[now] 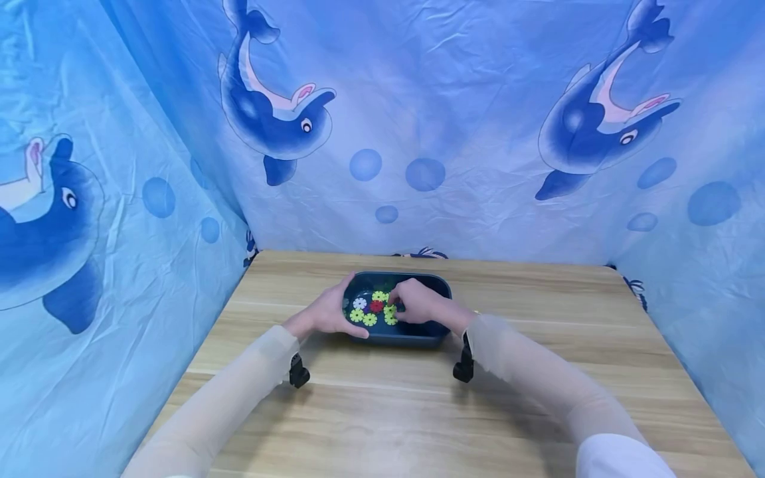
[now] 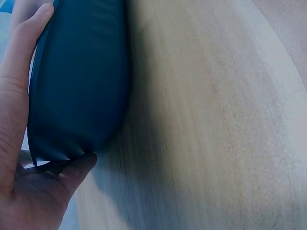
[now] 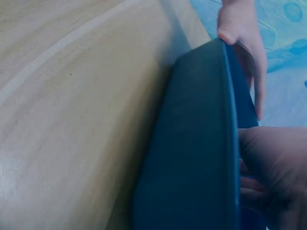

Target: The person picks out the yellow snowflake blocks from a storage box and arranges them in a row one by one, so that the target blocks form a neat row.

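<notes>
A dark blue-green rectangular plastic basin (image 1: 394, 340) stands on the table with several flower-shaped discs inside: yellow-green ones (image 1: 370, 320), a white one (image 1: 360, 303) and a red one (image 1: 376, 307). My left hand (image 1: 330, 311) grips the basin's left end, thumb along the near rim. In the left wrist view, fingertips (image 2: 86, 163) press the end wall from outside. My right hand (image 1: 418, 302) reaches over the right side into the basin, fingers bent down beside the yellow-green discs; I cannot tell whether it pinches one. The right wrist view hides its fingertips behind the basin wall (image 3: 192, 134).
The basin sits toward the back of a wood-grain table (image 1: 382, 411). Blue cloth with printed dolphins (image 1: 275, 113) hangs behind the table and along both sides. Small black devices (image 1: 299, 372) are strapped at both wrists.
</notes>
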